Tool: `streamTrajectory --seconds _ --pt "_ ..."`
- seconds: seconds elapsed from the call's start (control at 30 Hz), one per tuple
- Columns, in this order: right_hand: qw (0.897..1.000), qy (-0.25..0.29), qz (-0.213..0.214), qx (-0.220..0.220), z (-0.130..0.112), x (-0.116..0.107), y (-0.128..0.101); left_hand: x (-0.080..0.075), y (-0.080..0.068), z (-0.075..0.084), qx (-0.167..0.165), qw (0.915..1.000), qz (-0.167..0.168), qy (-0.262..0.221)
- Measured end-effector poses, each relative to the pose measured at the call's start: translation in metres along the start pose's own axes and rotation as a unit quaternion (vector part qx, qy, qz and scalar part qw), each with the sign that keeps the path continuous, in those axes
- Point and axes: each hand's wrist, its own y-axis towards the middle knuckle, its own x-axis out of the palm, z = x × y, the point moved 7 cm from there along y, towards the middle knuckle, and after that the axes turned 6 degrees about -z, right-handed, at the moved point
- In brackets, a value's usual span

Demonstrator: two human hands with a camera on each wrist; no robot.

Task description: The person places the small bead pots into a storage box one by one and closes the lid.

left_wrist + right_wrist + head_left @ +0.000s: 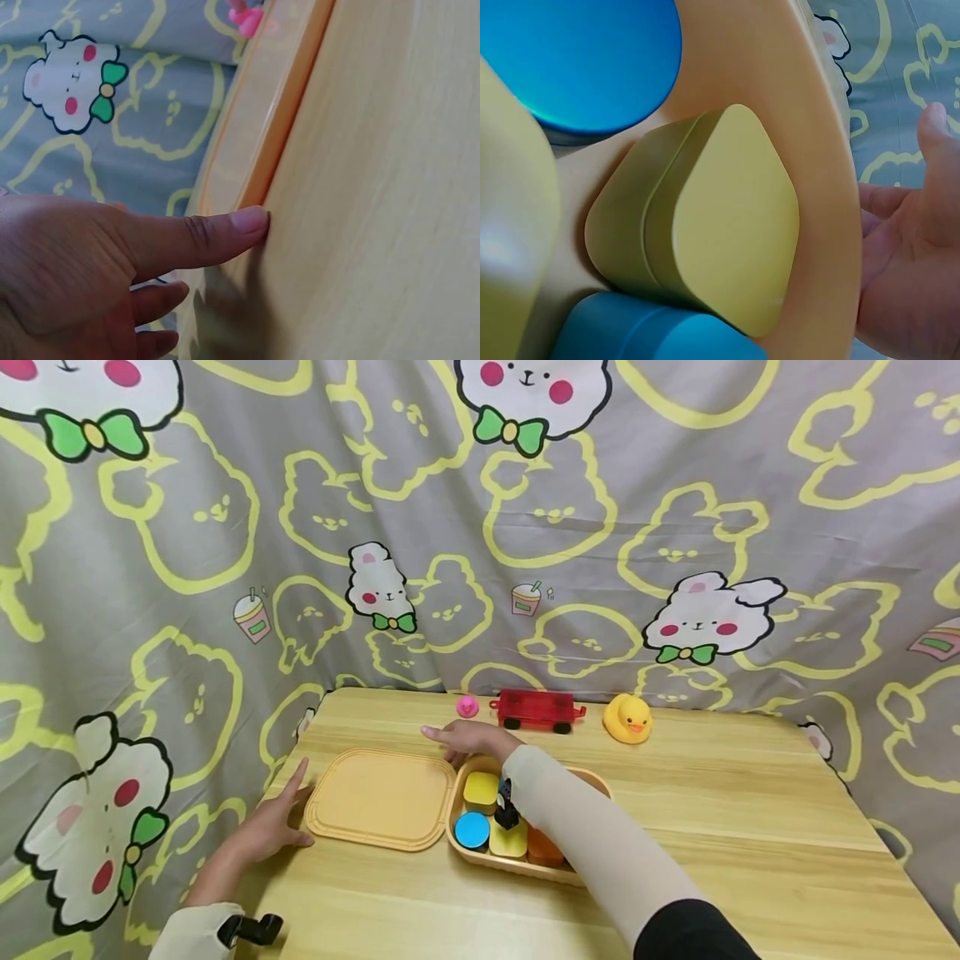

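Note:
My left hand (273, 822) is at the left end of a flat, pale orange lid (382, 797), fingers spread. In the left wrist view the thumb tip is right at the corner of the lid (255, 120). To the lid's right stands an orange box (513, 863). It holds a yellow rounded-square tin (735, 217), a blue round tin (472, 831), a pale yellow one (508, 841) and others, partly hidden by my right forearm. My right hand (476, 739) reaches past the box's far left corner, outside its wall (817, 150), fingers extended and gripping nothing.
Along the back of the wooden table (712, 793) stand a small pink toy (467, 706), a red toy wagon (536, 708) and a yellow rubber duck (628, 720). A grey patterned curtain (442, 510) hangs behind and to the sides.

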Motion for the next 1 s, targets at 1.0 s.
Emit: streamTrajectory --seconds 1.0 --pt "0.977 0.199 0.057 -0.05 -0.012 -0.025 -0.025 -0.038 -0.009 0.021 0.084 0.9853 0.082 -0.124"
